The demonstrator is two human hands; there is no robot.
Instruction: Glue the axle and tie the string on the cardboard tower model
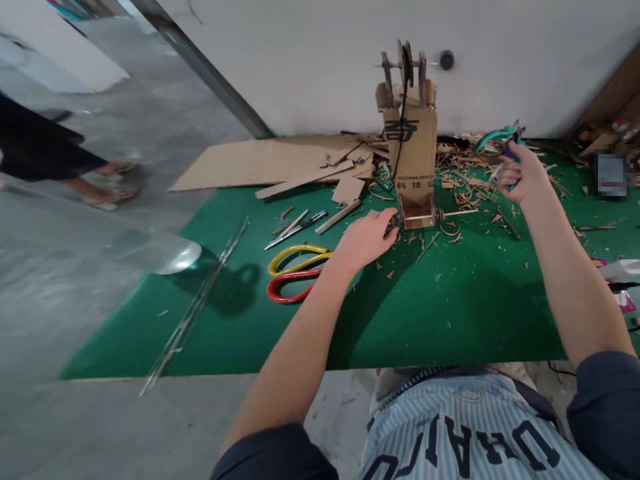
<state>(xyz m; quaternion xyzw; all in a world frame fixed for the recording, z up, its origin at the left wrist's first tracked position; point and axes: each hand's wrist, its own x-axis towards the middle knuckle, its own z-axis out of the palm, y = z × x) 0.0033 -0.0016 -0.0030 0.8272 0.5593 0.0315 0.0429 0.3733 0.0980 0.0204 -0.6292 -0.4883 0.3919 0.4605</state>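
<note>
A tall cardboard model (417, 150) stands upright on the green table, with a pulley wheel (406, 63) at its top and a dark cord hanging down its front. A thin stick axle (463, 213) pokes out of the right side of its base. My left hand (370, 237) is at the lower left of the base, its fingers curled against the model; what lies under the fingertips is partly hidden. To the right, my right hand (520, 175) is raised and closed around teal-handled pliers (495, 138), apart from the model. Scissors (295, 252) with yellow and red handles lie partly under my left forearm.
Cardboard scraps (465, 190) are heaped behind and right of the model. A large cardboard sheet (240, 163), a craft knife (296, 230) and thin rods (200, 300) lie to the left. A white wall (310, 67) closes off the back. Another person's feet (113, 193) show far left.
</note>
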